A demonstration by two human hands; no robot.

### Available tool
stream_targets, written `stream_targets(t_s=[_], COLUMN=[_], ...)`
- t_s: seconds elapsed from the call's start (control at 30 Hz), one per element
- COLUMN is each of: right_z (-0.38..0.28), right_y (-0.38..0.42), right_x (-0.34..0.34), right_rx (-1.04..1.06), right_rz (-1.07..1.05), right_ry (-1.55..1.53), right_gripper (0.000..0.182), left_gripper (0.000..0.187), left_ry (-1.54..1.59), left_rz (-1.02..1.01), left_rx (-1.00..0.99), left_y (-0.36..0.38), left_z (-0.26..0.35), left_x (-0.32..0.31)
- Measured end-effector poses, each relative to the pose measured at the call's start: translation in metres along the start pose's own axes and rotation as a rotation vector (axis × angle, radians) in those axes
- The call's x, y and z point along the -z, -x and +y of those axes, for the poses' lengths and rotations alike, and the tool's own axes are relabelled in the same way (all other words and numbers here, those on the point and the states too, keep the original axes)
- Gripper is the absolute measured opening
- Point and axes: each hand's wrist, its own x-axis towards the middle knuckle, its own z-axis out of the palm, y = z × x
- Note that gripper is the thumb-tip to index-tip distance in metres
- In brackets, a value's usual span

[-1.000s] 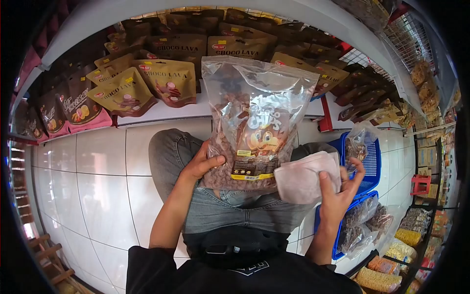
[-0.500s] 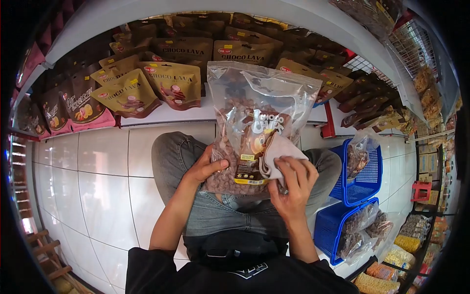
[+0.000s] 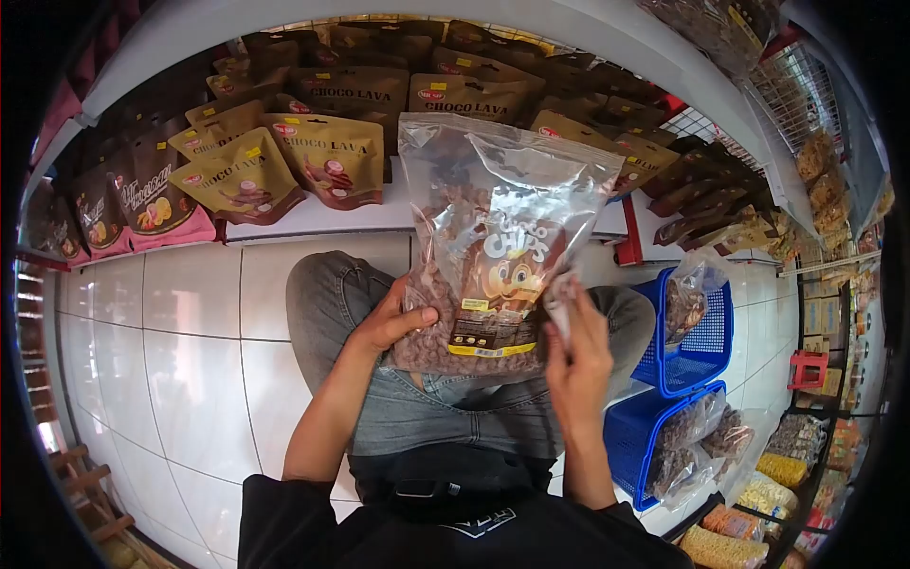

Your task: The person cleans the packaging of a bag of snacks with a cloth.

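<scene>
I hold a clear plastic bag of chocolate cereal chips upright over my lap; it has a cartoon label at its middle. My left hand grips the bag's lower left edge, thumb on its front. At the bag's right edge, my right hand pinches a crumpled pale cloth between its fingers, pressed against the plastic. My knees in grey jeans are below the bag.
A low white shelf in front carries several gold and brown Choco Lava pouches. Two stacked blue baskets with clear snack bags stand at my right. White floor tiles lie to the left. More packaged snacks fill racks at far right.
My right hand brought the cloth in from the right onto the bag's front, then slid it to the bag's right edge, where it is now bunched. The bag stayed upright.
</scene>
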Motion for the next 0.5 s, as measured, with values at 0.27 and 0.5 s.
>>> stream_targets(t_s=[0.27, 0.5], right_z=[-0.020, 0.003], right_y=[0.031, 0.047], right_x=[-0.010, 0.003], right_rx=[0.181, 0.110], right_rz=[-0.111, -0.256], right_ry=[-0.044, -0.549], right_gripper=[0.063, 0.045], left_gripper=[0.102, 0.102], left_ry=[0.014, -0.011], left_rz=[0.022, 0.044], left_rx=[0.045, 0.025], left_y=[0.004, 0.004], left_z=[0.008, -0.001], left_x=[-0.003, 0.002])
